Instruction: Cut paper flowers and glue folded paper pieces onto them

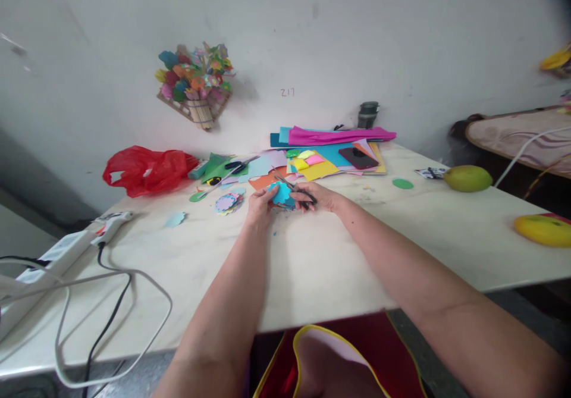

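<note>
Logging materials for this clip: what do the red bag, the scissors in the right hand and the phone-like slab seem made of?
Red bag: thin, glossy plastic, see-through in crumpled folds.
Scissors: grey blades, likely metal; dark handles, probably plastic.
Slab: smooth, dark face, perhaps glass; body material unclear.

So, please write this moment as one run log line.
left hand: holds blue paper cutout | right hand: holds scissors at its edge | to left: scalloped cutouts | to right: green circle
</note>
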{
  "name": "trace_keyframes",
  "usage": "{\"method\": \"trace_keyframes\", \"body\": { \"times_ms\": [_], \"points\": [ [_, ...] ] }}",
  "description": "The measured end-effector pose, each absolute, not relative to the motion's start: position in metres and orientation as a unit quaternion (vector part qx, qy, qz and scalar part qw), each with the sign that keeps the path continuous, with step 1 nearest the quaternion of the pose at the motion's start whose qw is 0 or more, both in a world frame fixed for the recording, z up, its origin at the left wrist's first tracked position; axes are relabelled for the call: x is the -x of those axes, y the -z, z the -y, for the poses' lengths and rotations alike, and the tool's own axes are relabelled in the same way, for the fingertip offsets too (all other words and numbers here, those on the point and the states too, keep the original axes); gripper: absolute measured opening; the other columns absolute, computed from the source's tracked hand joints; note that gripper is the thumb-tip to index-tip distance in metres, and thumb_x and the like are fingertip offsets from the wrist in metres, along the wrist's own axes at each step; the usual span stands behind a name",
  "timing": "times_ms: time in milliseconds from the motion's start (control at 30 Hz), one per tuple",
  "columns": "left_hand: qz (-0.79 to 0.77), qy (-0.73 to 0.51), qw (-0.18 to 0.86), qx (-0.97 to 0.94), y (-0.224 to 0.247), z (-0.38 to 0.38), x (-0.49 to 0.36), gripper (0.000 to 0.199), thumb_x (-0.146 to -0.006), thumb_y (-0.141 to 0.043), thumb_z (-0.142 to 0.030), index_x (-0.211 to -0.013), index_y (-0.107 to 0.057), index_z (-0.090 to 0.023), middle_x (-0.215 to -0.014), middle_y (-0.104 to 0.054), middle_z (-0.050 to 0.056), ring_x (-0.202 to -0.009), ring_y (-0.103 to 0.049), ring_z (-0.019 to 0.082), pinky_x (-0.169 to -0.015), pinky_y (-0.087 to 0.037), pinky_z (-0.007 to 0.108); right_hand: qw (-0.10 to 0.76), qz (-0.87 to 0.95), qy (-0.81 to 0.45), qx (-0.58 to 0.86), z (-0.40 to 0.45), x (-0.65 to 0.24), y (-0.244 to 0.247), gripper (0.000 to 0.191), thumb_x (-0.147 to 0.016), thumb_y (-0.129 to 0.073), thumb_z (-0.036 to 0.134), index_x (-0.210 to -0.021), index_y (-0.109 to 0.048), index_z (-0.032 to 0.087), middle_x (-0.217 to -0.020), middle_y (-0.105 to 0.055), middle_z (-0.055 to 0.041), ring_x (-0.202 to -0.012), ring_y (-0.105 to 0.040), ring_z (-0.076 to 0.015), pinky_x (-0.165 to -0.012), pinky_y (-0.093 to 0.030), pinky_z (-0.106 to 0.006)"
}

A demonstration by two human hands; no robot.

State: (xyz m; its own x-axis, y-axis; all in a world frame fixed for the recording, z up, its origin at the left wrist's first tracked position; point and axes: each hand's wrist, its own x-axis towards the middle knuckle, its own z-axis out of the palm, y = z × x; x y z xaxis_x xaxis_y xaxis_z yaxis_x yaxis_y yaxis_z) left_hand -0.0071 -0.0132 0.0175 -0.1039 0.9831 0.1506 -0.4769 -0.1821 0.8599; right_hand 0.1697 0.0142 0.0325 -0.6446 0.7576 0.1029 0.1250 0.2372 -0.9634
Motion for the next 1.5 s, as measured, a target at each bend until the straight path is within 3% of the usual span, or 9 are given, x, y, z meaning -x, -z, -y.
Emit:
{"method": "trace_keyframes", "body": {
  "times_ms": [700,1500],
  "points": [
    [-0.323,-0.674,0.554,-0.366,-0.02,0.014,0.005,0.028,-0.046,-0.082,-0.02,-0.05,-0.056,-0.013,-0.05,-0.059,0.0,-0.043,-0.051,0.008,-0.045,-0.043,0.02,0.29,0.748,-0.501,0.325,-0.016,-0.164,-0.026,0.026,-0.073,-0.068,0.037,-0.082,-0.057,0.014,-0.056,-0.061,0.0025,-0.038,-0.052,-0.0066,-0.029,-0.028,-0.015],
    [-0.332,-0.676,0.551,-0.36,-0.019,0.013,0.004,0.028,-0.05,-0.08,-0.018,-0.05,-0.052,-0.014,-0.049,-0.055,-0.001,-0.044,-0.049,0.007,-0.045,-0.041,0.021,0.304,0.732,-0.511,0.332,-0.019,-0.161,-0.021,0.025,-0.069,-0.072,0.031,-0.08,-0.056,0.016,-0.051,-0.058,0.0045,-0.036,-0.049,-0.0067,-0.031,-0.032,-0.016]
  ]
}}
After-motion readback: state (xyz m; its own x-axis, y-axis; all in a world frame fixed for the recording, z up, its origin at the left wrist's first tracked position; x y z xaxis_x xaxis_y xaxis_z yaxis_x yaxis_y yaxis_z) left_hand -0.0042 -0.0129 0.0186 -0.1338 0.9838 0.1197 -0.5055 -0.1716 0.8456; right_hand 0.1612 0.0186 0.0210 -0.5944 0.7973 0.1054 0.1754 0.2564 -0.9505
